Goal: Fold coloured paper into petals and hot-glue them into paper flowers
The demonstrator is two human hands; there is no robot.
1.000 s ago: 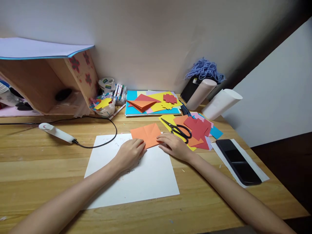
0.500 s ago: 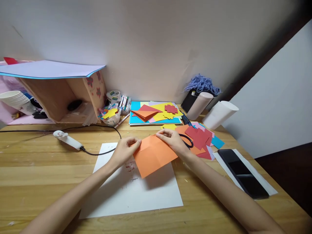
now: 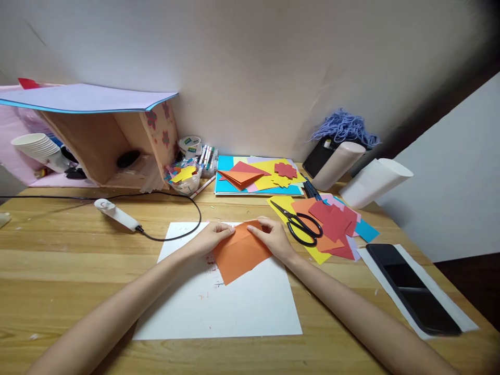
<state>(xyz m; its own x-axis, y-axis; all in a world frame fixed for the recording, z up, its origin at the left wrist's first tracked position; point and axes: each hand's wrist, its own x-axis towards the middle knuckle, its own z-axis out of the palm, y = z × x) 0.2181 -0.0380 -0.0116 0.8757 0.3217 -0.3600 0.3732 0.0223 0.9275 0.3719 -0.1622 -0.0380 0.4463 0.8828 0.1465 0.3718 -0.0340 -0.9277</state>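
An orange sheet of paper [image 3: 242,255] is held between both hands, over a white sheet [image 3: 234,312] with reddish marks on it. My left hand [image 3: 213,237] pinches its upper left edge, thumb on top. At the upper right edge, my right hand [image 3: 273,237] grips it with the thumb on the near face and fingers behind. Creases run across the orange paper. To the right of my right hand lie black-handled scissors [image 3: 302,226], resting on a yellow sheet [image 3: 321,256] and red and orange scraps [image 3: 332,224].
Coloured paper [image 3: 221,187] is stacked at the back, near a tub of scraps [image 3: 183,179] and markers [image 3: 207,156]. A white corded tool [image 3: 117,214] lies left, its cable looping toward the white sheet. A phone [image 3: 414,291] and white paper rolls [image 3: 375,182] stand right.
Both hands have come closer together, and the orange paper now sits lower and tilts more. My right hand has moved left of the scissors, which are now uncovered. The view has shifted slightly.
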